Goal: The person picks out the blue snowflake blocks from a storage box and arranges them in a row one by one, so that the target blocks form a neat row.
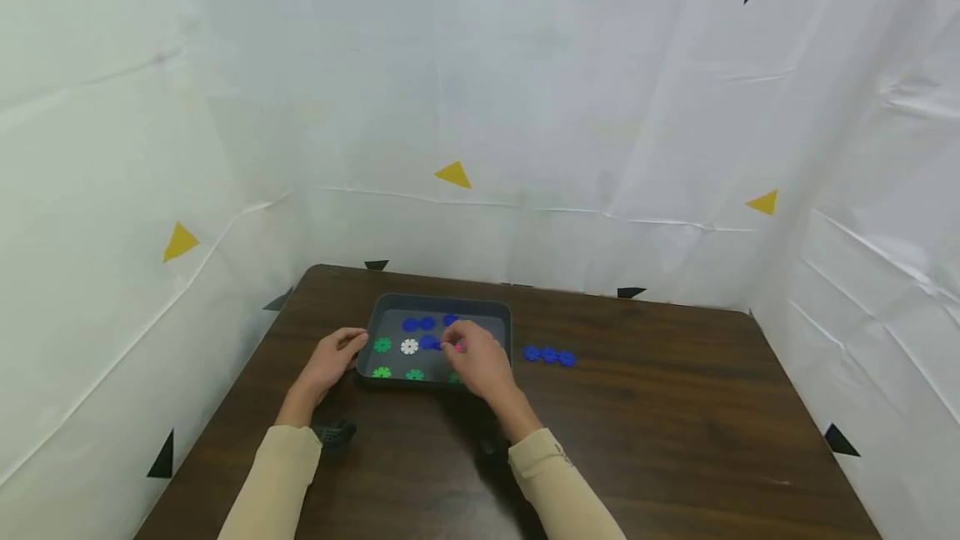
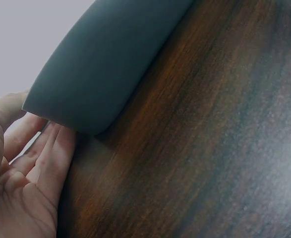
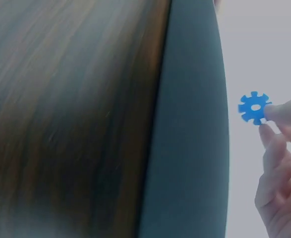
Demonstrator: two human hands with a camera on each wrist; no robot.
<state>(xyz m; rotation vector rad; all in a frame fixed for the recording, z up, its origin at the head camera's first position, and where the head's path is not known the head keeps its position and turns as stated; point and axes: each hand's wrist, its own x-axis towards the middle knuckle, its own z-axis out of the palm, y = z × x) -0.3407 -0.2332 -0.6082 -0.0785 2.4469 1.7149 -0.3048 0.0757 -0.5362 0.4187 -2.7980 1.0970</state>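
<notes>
A dark grey tray (image 1: 435, 302) lies on the table with notched, flower-shaped discs in it. My left hand (image 1: 330, 367) holds the tray's left edge, thumb at the rim and fingers against the outer wall (image 2: 100, 69). Over the tray, my right hand (image 1: 480, 361) pinches a blue notched disc (image 3: 254, 107) between thumb and fingertips. Close to that hand lie a blue disc (image 1: 428, 342) and a white disc (image 1: 408, 347). A pink piece (image 1: 460, 347) shows partly behind the right fingers. Green discs (image 1: 382, 345) sit toward the tray's left and front.
To the right of the tray, a row of three blue discs (image 1: 549, 355) lies on the brown wooden table (image 1: 660, 423). More blue discs (image 1: 418, 324) lie at the tray's back. White sheeting (image 1: 525, 107) with coloured triangles surrounds the table's far and side edges.
</notes>
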